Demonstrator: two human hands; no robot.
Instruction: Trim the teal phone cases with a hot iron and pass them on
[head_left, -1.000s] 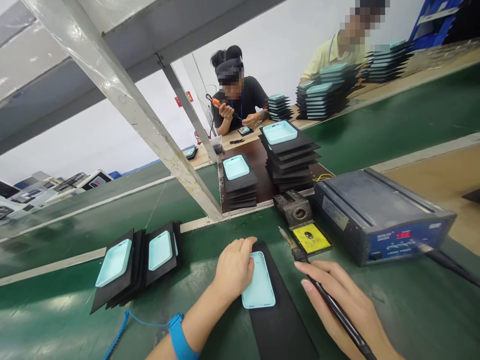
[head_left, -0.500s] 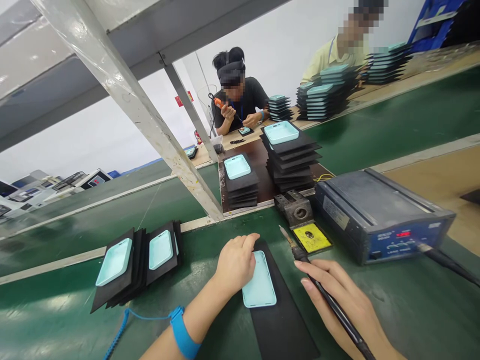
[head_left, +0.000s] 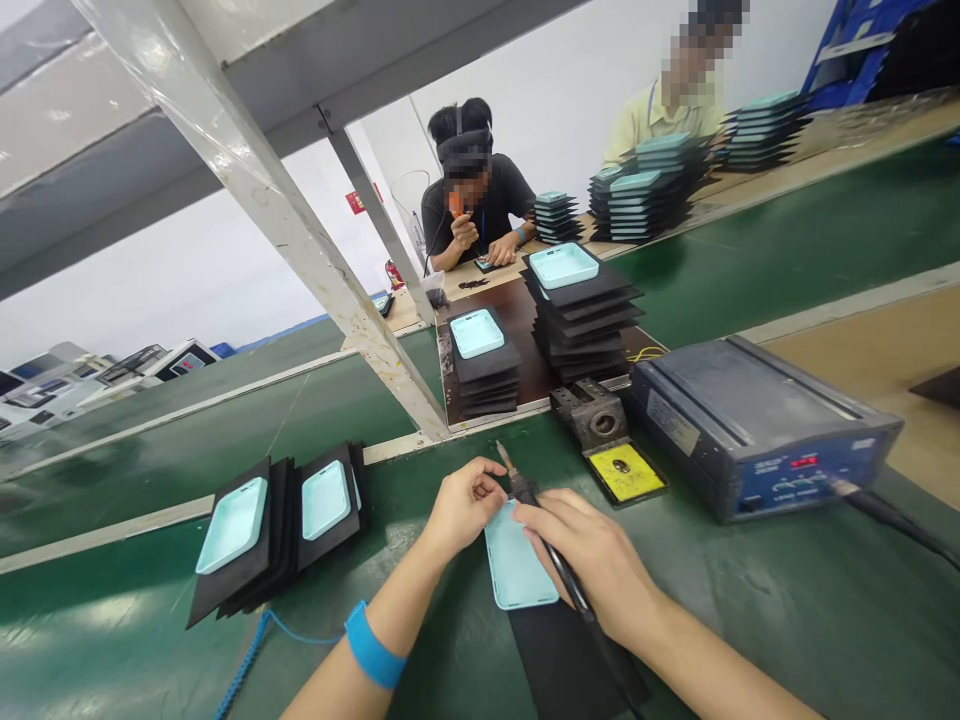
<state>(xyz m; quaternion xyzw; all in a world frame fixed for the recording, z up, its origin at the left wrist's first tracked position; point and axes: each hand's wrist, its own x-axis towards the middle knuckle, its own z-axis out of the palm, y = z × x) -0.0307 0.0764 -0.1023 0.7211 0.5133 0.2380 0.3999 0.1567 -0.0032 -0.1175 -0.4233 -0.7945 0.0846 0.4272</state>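
In the head view my right hand (head_left: 592, 560) is wrapped round the black handle of a soldering iron (head_left: 574, 590), whose tip points up and away over the far end of a light-blue plastic shell (head_left: 521, 565). The shell lies open side up on a black sheet (head_left: 566, 655). My left hand (head_left: 469, 505), with a blue wrist strap (head_left: 375, 645), is closed at the shell's far left corner, finger and thumb pinched. What it pinches is too small to make out. The right fingers cover part of the shell.
A soldering station (head_left: 765, 430) stands right, beside an iron stand with a yellow sponge (head_left: 626, 472). Black sheets with light-blue shells (head_left: 232, 525) lie left. A taller stack (head_left: 581, 310) stands ahead. A white post (head_left: 300, 230) slants across. Two people work across the bench.
My right hand has brought the soldering iron left, from beside the shell to over its far end. My left hand's fingers have shifted slightly left and curled into a pinch.
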